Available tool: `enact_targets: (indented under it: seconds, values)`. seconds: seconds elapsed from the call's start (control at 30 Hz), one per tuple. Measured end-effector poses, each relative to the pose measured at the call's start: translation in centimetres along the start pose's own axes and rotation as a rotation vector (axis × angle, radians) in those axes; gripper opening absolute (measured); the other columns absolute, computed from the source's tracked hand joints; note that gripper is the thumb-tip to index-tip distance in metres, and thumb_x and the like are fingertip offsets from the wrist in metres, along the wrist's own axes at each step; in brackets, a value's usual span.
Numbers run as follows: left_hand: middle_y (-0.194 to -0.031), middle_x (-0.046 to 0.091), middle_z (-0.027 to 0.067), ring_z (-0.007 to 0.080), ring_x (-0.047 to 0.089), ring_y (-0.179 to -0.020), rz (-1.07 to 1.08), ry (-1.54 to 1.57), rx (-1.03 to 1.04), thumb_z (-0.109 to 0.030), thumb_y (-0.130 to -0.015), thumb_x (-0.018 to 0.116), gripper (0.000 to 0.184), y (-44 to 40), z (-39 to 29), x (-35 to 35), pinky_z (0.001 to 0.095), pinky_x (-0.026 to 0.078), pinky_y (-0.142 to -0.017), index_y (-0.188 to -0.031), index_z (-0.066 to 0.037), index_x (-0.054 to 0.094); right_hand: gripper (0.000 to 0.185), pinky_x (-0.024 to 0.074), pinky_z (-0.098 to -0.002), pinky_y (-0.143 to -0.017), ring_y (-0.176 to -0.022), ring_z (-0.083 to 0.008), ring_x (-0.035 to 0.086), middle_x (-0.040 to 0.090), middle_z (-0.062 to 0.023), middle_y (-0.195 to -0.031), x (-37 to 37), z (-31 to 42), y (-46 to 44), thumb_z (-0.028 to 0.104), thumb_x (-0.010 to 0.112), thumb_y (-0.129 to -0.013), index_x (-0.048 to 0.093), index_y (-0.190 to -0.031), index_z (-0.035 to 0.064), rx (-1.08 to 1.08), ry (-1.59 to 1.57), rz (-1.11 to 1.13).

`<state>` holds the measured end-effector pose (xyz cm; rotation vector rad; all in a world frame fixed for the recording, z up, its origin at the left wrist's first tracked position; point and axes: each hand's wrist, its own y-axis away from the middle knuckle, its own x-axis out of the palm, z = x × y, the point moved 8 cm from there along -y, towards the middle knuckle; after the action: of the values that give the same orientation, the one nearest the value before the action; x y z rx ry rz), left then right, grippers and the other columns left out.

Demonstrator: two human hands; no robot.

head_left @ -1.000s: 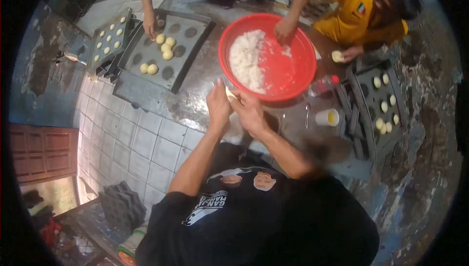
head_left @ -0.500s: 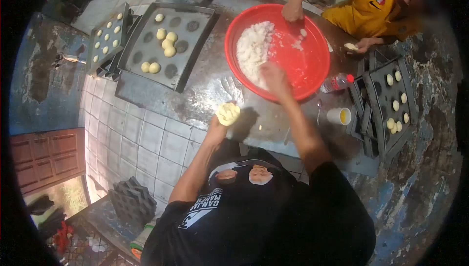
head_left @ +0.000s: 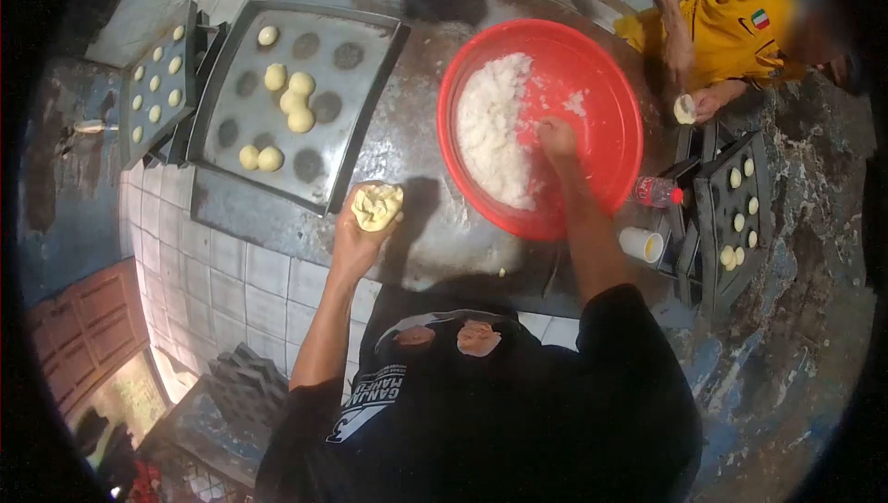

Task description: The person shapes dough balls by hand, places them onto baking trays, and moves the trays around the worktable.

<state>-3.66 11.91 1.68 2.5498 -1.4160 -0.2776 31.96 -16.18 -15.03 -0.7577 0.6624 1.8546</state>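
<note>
My left hand [head_left: 356, 242] is closed round a flattened, crinkled piece of pale yellow dough [head_left: 376, 207], held above the table's near edge by the tray. Inside the big red basin [head_left: 601, 184], my right hand [head_left: 558, 140] is closed just right of the heap of white crumbly filling [head_left: 495, 133]. Whatever its fingers hold, if anything, is hidden. On the metal tray [head_left: 268, 165] at left lie several round dough balls [head_left: 298, 103], among dark round marks.
A second tray of dough balls [head_left: 157, 87] stands far left, another tray [head_left: 740, 216] at right. Beside the basin are a red-capped bottle [head_left: 655, 191] and a white cup [head_left: 640, 245]. Across the table, a person in a yellow shirt [head_left: 726, 13] holds a dough piece [head_left: 684, 109].
My left hand has moved left with the dough. My right hand has gone from the filling's near edge toward the basin's middle. The co-worker's hand has left the basin for their dough.
</note>
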Motion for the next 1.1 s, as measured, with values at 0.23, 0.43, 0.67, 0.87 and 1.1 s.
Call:
enact_targets:
  seconds: [0.23, 0.43, 0.67, 0.87, 1.1]
  values:
    - [-0.129, 0.063, 0.0082, 0.0152, 0.062, -0.115, 0.055, -0.069, 0.058, -0.003, -0.086, 0.078, 0.043, -0.4, -2.0, 1.9, 0.0302, 0.048, -0.101, -0.124, -0.003, 0.058, 0.024, 0.0537, -0.0336, -0.084, -0.089, -0.0226, 0.069, 0.072, -0.0134, -0.099, 3.7, 2.9, -0.6, 0.014, 0.068, -0.086, 0.072, -0.106, 0.0018, -0.378, 0.345, -0.181]
    - [-0.111, 0.068, 0.006, 0.015, 0.065, -0.104, 0.108, -0.158, 0.187, -0.008, -0.083, 0.083, 0.047, -0.8, -2.4, 7.3, 0.0296, 0.051, -0.094, -0.124, -0.006, 0.061, 0.026, 0.0526, -0.0271, -0.074, -0.086, -0.0109, 0.065, 0.071, -0.0011, -0.099, -4.1, 6.7, 5.3, 0.017, 0.069, -0.094, 0.067, -0.119, 0.0076, 0.144, -0.882, 0.297]
    - [-0.099, 0.071, 0.0247, 0.0404, 0.071, -0.097, 0.139, -0.465, 0.175, -0.014, -0.083, 0.079, 0.046, 0.0, -1.3, 19.8, 0.0453, 0.056, -0.078, -0.115, 0.002, 0.051, 0.036, 0.0546, -0.0395, -0.082, -0.089, -0.0329, 0.067, 0.069, -0.0189, -0.106, -9.5, 19.4, 20.0, 0.008, 0.062, -0.09, 0.063, -0.125, 0.0001, -0.633, -0.171, 0.167]
    - [-0.096, 0.07, 0.0228, 0.0364, 0.072, -0.091, 0.174, -0.298, 0.219, -0.015, -0.081, 0.076, 0.045, 3.9, 0.8, 22.1, 0.0444, 0.055, -0.076, -0.114, 0.001, 0.049, 0.057, 0.0536, -0.0403, -0.094, -0.103, -0.0359, 0.067, 0.066, -0.0255, -0.116, -11.7, 16.5, 28.4, 0.0, 0.055, -0.089, 0.043, -0.145, -0.0034, -0.53, -0.249, -0.071]
    - [-0.111, 0.064, 0.0113, 0.0213, 0.065, -0.102, 0.397, -0.067, 0.3, -0.013, -0.082, 0.08, 0.054, 10.9, -0.1, 24.5, 0.0361, 0.052, -0.089, -0.124, -0.005, 0.048, 0.055, 0.0557, -0.0415, -0.081, -0.09, -0.0304, 0.069, 0.069, -0.0205, -0.106, -14.9, 12.5, 30.9, 0.005, 0.06, -0.092, 0.043, -0.144, -0.0034, -0.121, -0.453, -0.031]
